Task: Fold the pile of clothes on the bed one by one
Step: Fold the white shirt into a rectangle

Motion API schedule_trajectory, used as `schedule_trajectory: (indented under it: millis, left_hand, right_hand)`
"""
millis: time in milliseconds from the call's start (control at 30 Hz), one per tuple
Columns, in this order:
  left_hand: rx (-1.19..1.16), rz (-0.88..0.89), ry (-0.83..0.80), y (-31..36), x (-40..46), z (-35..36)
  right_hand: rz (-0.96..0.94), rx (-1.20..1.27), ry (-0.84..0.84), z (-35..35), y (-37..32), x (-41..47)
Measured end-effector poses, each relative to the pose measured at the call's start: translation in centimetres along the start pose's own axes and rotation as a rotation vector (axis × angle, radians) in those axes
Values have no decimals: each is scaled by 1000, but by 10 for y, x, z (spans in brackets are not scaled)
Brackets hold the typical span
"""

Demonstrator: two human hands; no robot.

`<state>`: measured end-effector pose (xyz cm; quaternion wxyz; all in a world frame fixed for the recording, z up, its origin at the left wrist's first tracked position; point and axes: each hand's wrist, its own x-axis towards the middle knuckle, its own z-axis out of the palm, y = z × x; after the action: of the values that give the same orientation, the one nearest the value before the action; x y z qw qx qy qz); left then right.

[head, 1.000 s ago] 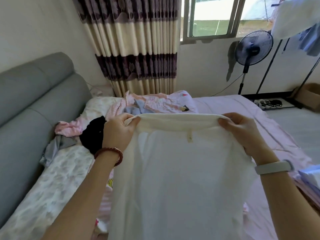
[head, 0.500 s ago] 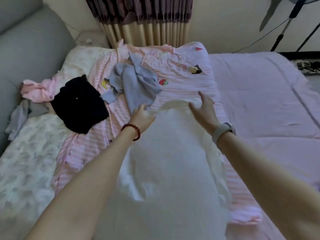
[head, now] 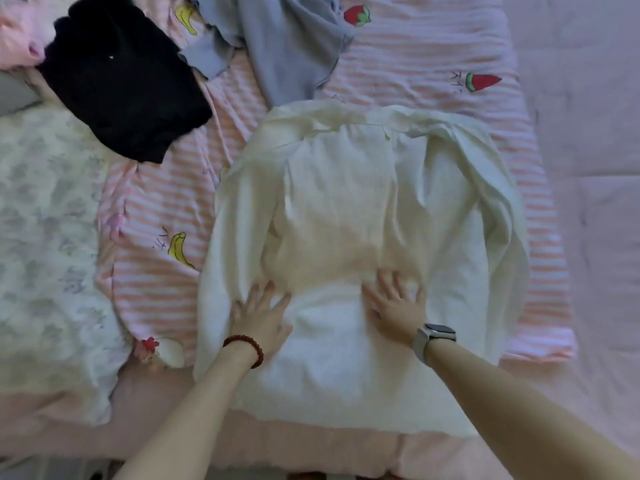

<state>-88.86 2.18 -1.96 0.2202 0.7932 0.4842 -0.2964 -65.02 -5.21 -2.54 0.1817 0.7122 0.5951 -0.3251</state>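
A white long-sleeved garment (head: pixel 346 202) lies spread flat on the pink striped blanket (head: pixel 433 64), collar away from me, both sleeves folded down along its sides. My left hand (head: pixel 259 313) presses flat on its lower left part, fingers spread. My right hand (head: pixel 398 303), with a watch on the wrist, presses flat on the lower middle. A black garment (head: pixel 124 84) and a crumpled grey-blue garment (head: pixel 287 46) lie unfolded beyond it, at the upper left.
A floral white cover (head: pixel 41 237) lies at the left. The plain lilac bedsheet (head: pixel 595 202) stretches to the right. A pink cloth (head: pixel 17 39) bunches at the top left corner. The bed's near edge runs along the bottom.
I held the white garment up by its shoulders, then laid it on the bed. My hands let go and slid down to its lower part, pressing it flat. The camera tilted down.
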Motion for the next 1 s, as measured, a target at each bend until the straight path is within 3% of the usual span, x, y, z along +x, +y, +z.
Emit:
schedule_trajectory:
  millis: [33, 100, 167, 200, 267, 333, 400, 467, 567, 600, 667, 733, 767, 900, 1000]
  left_hand:
    - [-103, 41, 112, -3, 1, 2]
    - [-351, 62, 501, -10, 2, 5]
    - [-505, -63, 829, -23, -2, 9]
    - [-539, -150, 885, -30, -5, 10]
    - [-669, -370, 780, -50, -12, 12]
    - [-838, -618, 505, -75, -10, 19]
    - [-1033, -659, 288, -93, -10, 25]
    - [-1179, -501, 316, -95, -15, 22]
    - [-998, -303, 552, -81, -35, 14]
    - [-975, -146, 541, -71, -45, 9]
    - [-856, 242, 240, -50, -60, 7]
    - [-743, 391, -20, -41, -63, 17]
    - [-792, 358, -18, -41, -63, 21]
    - [-1042, 5, 383, -61, -48, 28]
    - [-1107, -217, 425, -78, -25, 15]
  right_hand:
    - [19, -1, 40, 5, 0, 0]
    - [70, 56, 216, 8, -12, -1]
    - [81, 175, 406, 7, -33, -6]
    - [52, 215, 435, 10, -42, -8]
    - [-80, 234, 307, 22, -60, -13]
    - [-142, 300, 102, 36, -76, -19]
    - [-54, 477, 83, 39, -93, -26]
    - [38, 657, 205, 32, -110, -30]
    - [117, 981, 322, 15, -134, -33]
    - [134, 1086, 341, 8, -140, -32]
    - [155, 1382, 316, -5, -146, -28]
    - [168, 1684, 190, -17, -149, -24]
    - [177, 1724, 130, -20, -149, -21]
    - [257, 1381, 58, -17, -163, -2]
    - [298, 1245, 125, -15, -173, 7]
